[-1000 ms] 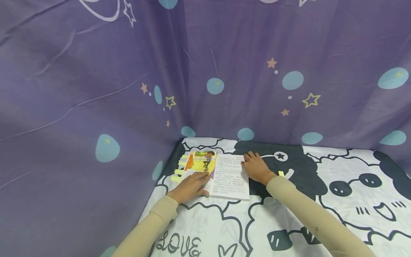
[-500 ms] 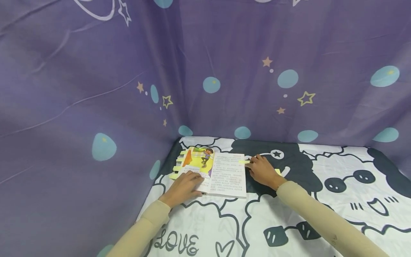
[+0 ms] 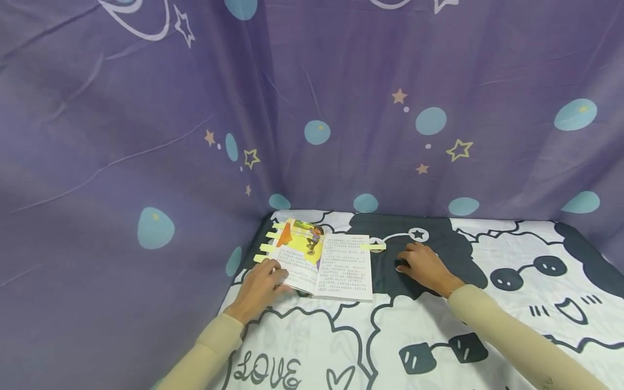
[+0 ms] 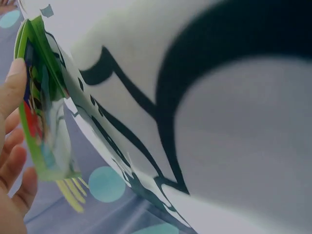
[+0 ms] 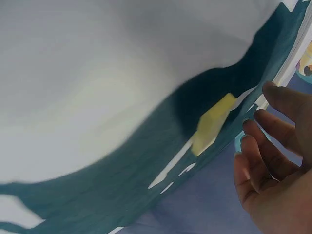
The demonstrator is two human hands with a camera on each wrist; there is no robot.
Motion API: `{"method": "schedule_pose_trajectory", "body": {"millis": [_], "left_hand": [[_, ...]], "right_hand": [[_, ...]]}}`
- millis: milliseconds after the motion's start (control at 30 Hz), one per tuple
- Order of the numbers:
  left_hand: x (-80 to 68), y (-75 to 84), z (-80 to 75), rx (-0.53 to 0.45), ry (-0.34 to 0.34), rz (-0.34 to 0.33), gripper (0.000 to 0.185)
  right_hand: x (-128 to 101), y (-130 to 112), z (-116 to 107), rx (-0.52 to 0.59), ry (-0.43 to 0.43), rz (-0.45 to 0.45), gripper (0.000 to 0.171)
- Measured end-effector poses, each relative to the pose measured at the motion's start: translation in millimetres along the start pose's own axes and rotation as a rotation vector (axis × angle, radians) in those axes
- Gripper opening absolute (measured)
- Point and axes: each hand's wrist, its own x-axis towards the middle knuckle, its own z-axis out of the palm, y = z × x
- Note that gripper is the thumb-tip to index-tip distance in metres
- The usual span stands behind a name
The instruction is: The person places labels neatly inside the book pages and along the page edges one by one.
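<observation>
An open book [image 3: 336,262] lies on the printed cloth near the left curtain, with a colour picture on its left page and text on the right. Yellow sticky tabs [image 3: 265,247] stick out along its left edge, and one yellow tab [image 3: 372,247] juts from the right page's outer edge. My left hand [image 3: 260,281] rests flat on the left page's lower corner; in the left wrist view my fingers [image 4: 12,146] lie against the book's green cover edge [image 4: 41,112]. My right hand [image 3: 420,264] lies on the dark patch right of the book, fingers relaxed, holding nothing, beside a yellow sticky pad [image 5: 214,122].
A white cloth with black cartoon drawings [image 3: 439,346] covers the surface. Purple curtains with stars and blue dots [image 3: 341,108] hang close behind and to the left, right beside the book.
My right hand has let go of a yellow tab, now stuck on the right page's edge, and has drawn back rightwards onto the dark cloth. My left hand slid down to the page's lower left corner.
</observation>
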Motion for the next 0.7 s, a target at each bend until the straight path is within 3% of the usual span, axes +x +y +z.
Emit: {"method": "schedule_pose_trajectory", "body": {"millis": [167,467,700], "left_hand": [[-1.0,-2.3,-7.1,0.033,0.069,-0.013,0.042],[1.8,-4.5,-14.5,0.129,0.182,0.029,0.046],[2.8,-0.9,-19.2,0.087,0.233,-0.054,0.059]], "right_hand": [[-16.6,6.7,-4.4,0.042,-0.016,0.027,0.026],[-33.8,13.4,-10.3,0.081,-0.044,0.060,0.018],[-45.3,17.6,-14.9,0.101,-0.041,0.108,0.022]]}}
